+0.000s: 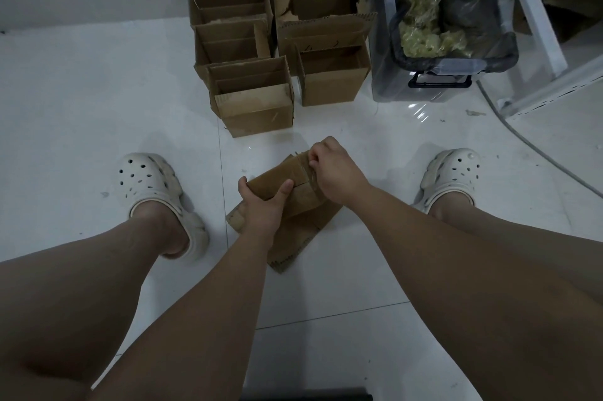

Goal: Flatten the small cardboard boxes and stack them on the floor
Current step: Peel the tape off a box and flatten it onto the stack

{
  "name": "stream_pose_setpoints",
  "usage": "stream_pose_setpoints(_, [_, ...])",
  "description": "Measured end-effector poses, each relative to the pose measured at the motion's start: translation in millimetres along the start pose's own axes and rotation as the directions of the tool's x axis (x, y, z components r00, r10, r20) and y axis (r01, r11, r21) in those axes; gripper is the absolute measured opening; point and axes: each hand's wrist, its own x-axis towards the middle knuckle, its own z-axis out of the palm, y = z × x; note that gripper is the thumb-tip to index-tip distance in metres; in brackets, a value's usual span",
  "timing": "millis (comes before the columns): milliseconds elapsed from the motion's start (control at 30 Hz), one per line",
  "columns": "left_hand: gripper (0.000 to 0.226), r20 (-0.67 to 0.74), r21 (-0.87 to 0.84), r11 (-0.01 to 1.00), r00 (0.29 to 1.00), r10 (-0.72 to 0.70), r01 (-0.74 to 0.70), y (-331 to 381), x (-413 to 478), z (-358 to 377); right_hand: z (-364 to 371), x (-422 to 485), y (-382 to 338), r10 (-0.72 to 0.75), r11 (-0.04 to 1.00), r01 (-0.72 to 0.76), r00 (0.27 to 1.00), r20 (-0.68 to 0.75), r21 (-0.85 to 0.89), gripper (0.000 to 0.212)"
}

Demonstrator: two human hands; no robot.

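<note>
One white tiled floor point(81, 107) carries everything. Two rows of open cardboard boxes point(235, 41) stand side by side on it near the wall, with a clear plastic bin point(381, 41) lined with a black bag just to their right. Between two white clogs point(146, 178) lies a flattened cardboard sheet point(293, 237). Above that sheet is the small cardboard box point(277, 177), still closed and tilted. The left hand point(264, 205) grips its near end, thumb on top. The right hand point(332, 169), fingers curled, pinches at its far end.
</note>
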Motion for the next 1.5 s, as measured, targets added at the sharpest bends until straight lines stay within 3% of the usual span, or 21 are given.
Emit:
stream_pose_setpoints(267, [0.105, -0.012, 0.055, 0.998, 1.0, 0.017, -0.016, 5.5, 0.3, 9.3, 5.7, -15.5, 3.4, 0.125, 0.99, -0.123, 0.992, -0.028, 0.068, 0.009])
stream_pose_setpoints(400, [0.105, -0.025, 0.078, 0.997, 1.0, 0.006, -0.004, 6.9, 1.6, 9.1, 8.8, -22.8, 2.9, 0.159, 0.984, -0.144, 0.977, -0.14, 0.107, 0.009])
stream_pose_setpoints(567, [0.104, -0.024, 0.002, 1.0, 0.999, -0.021, 0.021, 8.1, 4.9, 7.9, 17.0, -31.1, -2.4, 0.192, 0.976, -0.156, 0.944, -0.267, 0.149, 0.031])
stream_pose_setpoints(1500, [0.105, -0.025, 0.011, 0.999, 0.998, -0.049, 0.049, 12.4, 2.4, 7.9, 14.0, -25.5, -5.8, 0.176, 0.984, -0.165, 0.935, -0.308, 0.06, 0.019])
